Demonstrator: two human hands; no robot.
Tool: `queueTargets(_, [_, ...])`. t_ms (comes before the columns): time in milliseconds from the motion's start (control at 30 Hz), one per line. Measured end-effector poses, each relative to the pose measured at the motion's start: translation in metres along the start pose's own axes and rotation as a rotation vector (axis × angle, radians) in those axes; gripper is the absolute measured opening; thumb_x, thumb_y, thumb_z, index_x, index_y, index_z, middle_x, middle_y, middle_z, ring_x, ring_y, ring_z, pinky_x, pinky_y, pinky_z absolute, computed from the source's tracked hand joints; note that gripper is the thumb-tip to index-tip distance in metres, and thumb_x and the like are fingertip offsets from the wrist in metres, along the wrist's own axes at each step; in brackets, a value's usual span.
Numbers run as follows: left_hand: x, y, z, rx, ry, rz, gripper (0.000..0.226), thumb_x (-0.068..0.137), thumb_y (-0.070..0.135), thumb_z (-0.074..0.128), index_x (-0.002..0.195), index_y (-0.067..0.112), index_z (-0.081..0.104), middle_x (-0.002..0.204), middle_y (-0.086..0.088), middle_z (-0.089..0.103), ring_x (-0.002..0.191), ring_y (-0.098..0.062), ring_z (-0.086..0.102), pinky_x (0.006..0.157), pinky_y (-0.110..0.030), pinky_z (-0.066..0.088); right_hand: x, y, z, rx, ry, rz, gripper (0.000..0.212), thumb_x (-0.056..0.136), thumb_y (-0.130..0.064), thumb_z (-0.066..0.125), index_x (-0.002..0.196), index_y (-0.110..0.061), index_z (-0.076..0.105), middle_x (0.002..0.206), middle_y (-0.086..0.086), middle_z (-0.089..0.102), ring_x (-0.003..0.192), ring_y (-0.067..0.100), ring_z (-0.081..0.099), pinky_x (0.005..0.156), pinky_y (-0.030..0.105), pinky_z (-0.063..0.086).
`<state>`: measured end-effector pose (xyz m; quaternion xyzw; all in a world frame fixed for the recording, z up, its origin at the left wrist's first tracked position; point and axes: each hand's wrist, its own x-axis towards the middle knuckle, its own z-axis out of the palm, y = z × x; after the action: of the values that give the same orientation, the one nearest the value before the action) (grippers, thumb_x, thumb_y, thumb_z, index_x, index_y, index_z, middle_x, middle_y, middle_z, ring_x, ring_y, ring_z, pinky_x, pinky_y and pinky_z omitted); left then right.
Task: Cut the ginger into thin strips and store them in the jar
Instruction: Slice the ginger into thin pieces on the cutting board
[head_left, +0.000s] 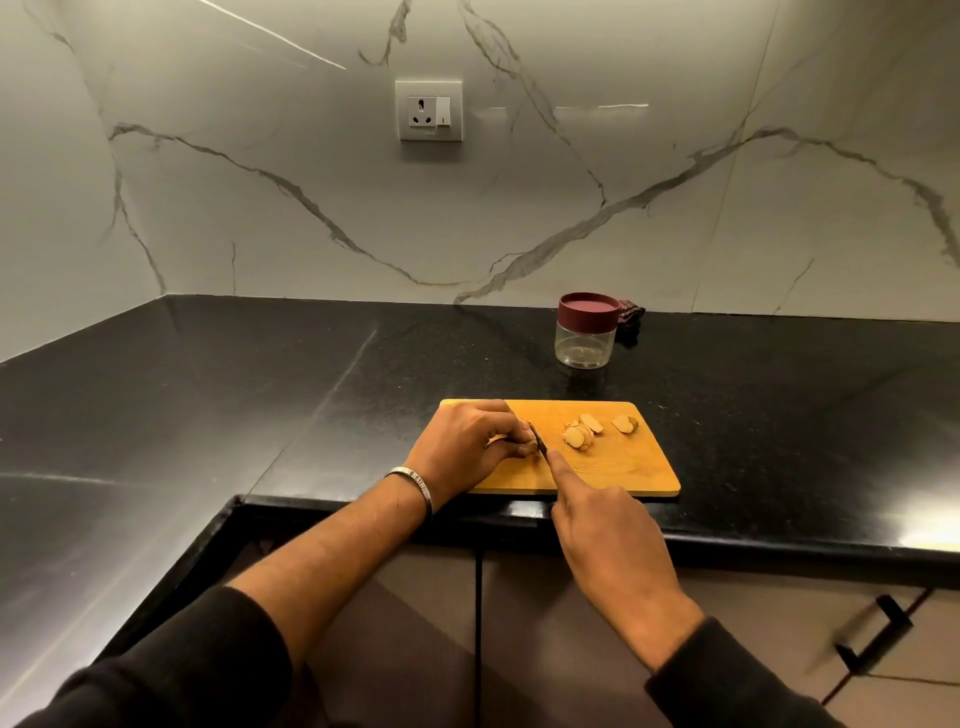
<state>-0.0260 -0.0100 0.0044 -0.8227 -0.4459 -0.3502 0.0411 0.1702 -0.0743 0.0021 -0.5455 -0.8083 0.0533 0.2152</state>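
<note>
- Head view: the left hand curls its fingers round a small beige piece of ginger on the left part of the rectangular wooden cutting board.
- The right hand grips a dark-bladed knife, forefinger stretched along it; the blade points away from the person, against the ginger.
- Pale cut ginger slices lie flat on the far right part of the board.
- A clear round jar with a maroon lid stands closed behind the board, well apart.
- The black polished stone desk meets a white marble wall with a white socket.
- A silver bangle has writing that I cannot read.
</note>
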Motion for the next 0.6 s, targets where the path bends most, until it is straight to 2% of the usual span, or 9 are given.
queueTargets(267, [0.0,0.0,0.0,-0.003,0.006,0.007,0.006,0.082,0.02,0.079,0.088,0.021,0.078,0.093,0.008,0.074,0.087,-0.003,0.068,0.08,0.0,0.042,0.014,-0.002,-0.009,-0.04,-0.058,-0.003,0.054,0.108,-0.035,0.033,0.16,-0.033,0.017,0.087,-0.002,0.048,0.074,0.012,0.044,0.065,0.025,0.033])
queueTargets(467, [0.0,-0.003,0.001,0.018,0.007,0.0,0.007,0.083,0.02,0.079,0.09,0.021,0.078,0.095,0.007,0.074,0.089,-0.004,0.068,0.082,-0.006,0.048,0.021,-0.003,-0.008,-0.028,-0.063,-0.001,0.053,0.108,-0.034,0.034,0.159,-0.032,0.02,0.089,-0.001,0.049,0.078,0.014,0.045,0.066,0.027,0.034])
queueTargets(600, [0.0,-0.004,0.001,-0.002,0.019,-0.03,0.005,0.083,0.02,0.078,0.089,0.02,0.078,0.095,0.007,0.073,0.088,-0.003,0.068,0.081,-0.004,0.046,0.024,0.0,-0.007,0.008,-0.063,0.003,0.052,0.108,-0.034,0.035,0.158,-0.034,0.023,0.1,0.005,0.062,0.079,0.014,0.048,0.066,0.027,0.038])
